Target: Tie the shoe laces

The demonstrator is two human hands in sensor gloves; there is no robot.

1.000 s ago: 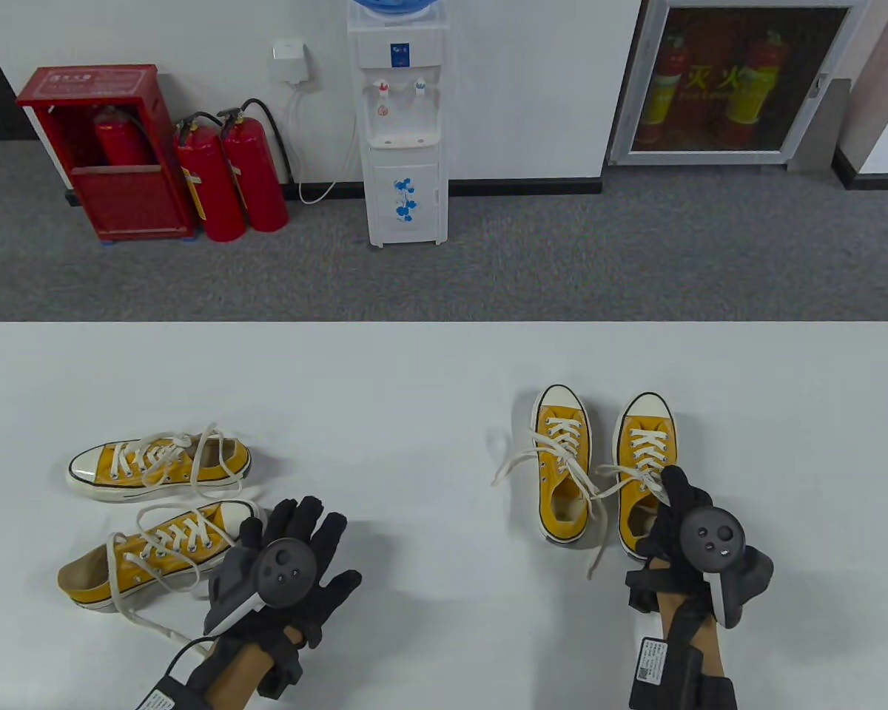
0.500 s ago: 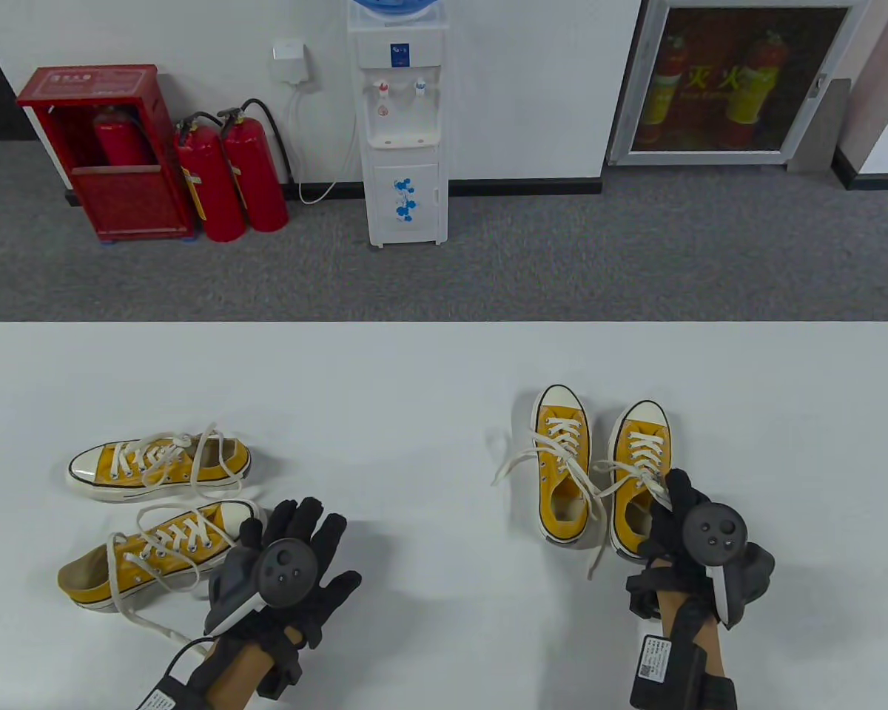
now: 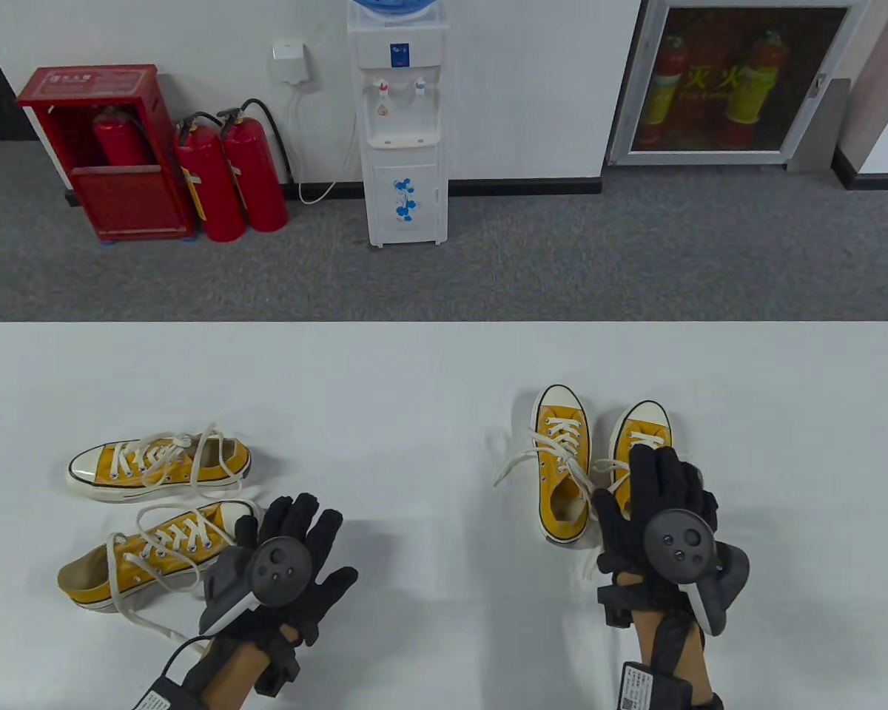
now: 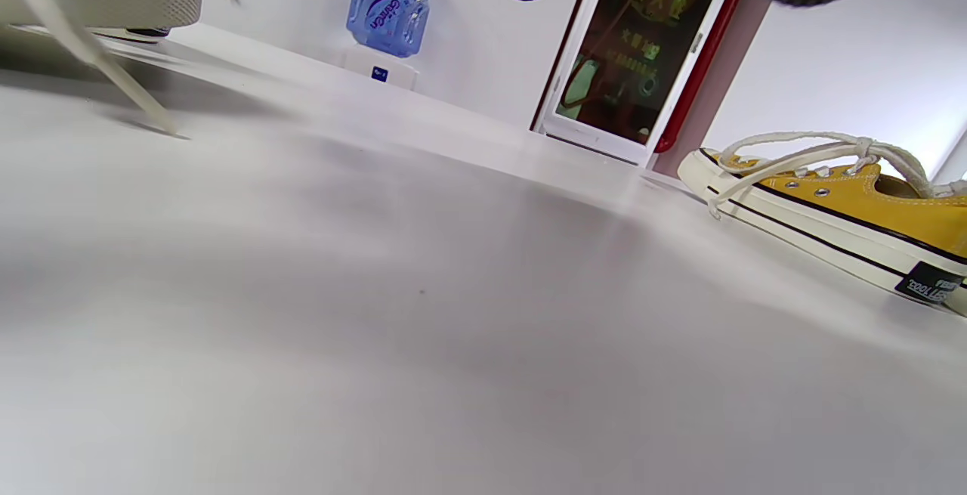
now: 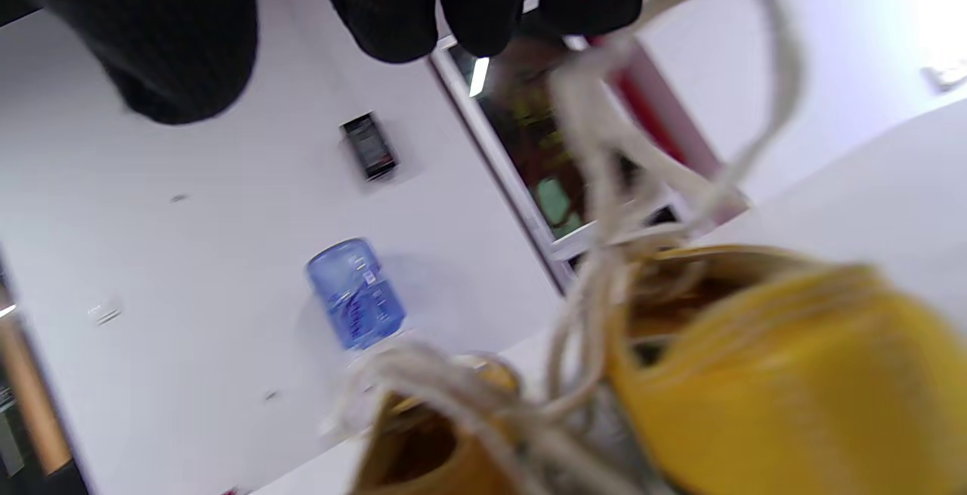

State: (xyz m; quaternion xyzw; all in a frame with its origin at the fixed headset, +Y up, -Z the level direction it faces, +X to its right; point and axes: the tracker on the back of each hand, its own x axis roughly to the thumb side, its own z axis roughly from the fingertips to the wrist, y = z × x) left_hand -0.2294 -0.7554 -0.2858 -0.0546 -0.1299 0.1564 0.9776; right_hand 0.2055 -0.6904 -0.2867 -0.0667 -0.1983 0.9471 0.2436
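Observation:
Two pairs of yellow canvas shoes with loose white laces lie on the white table point(image 3: 414, 370). At the left, one shoe point(image 3: 159, 462) lies on its side and the second shoe point(image 3: 155, 551) lies nearer me. My left hand point(image 3: 296, 521) rests flat beside that near shoe, fingers spread, holding nothing. At the right, one shoe point(image 3: 562, 458) stands with its laces point(image 3: 514, 462) trailing left. My right hand point(image 3: 655, 481) lies with straight fingers over its partner point(image 3: 647, 429), hiding all but the toe. The right wrist view shows blurred lace loops point(image 5: 604, 177) under my fingertips point(image 5: 468, 4).
Beyond the table's far edge stand a water dispenser point(image 3: 403, 126), red fire extinguishers point(image 3: 229, 177) and a red cabinet point(image 3: 103, 148) on grey carpet. Bare table surface lies between the two pairs of shoes and behind them.
My right hand has gone from curled at the right shoe's opening to flat with straight fingers over it, moving left and forward. That shoe slid slightly left. The left hand barely moved.

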